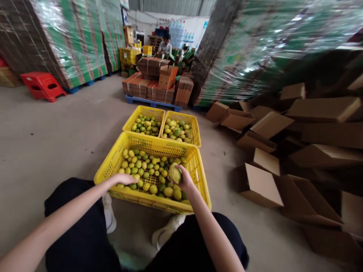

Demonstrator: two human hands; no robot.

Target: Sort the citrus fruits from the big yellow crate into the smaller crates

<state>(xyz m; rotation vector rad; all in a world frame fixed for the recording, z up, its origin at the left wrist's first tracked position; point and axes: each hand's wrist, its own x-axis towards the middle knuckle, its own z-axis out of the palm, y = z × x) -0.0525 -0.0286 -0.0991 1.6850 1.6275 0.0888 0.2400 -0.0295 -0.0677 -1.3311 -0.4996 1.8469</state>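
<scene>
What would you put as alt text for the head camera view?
A person's right hand holds a green-yellow fruit over a yellow crate of green and yellow fruits, with the left hand by others toward its left side. Two more yellow crates of fruit stand beyond, and cardboard boxes lie piled to the right.

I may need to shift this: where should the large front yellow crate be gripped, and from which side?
The front crate is probably best gripped at its left rim and right rim, from outside: it sits upright, and its right end has a handle slot.
</scene>
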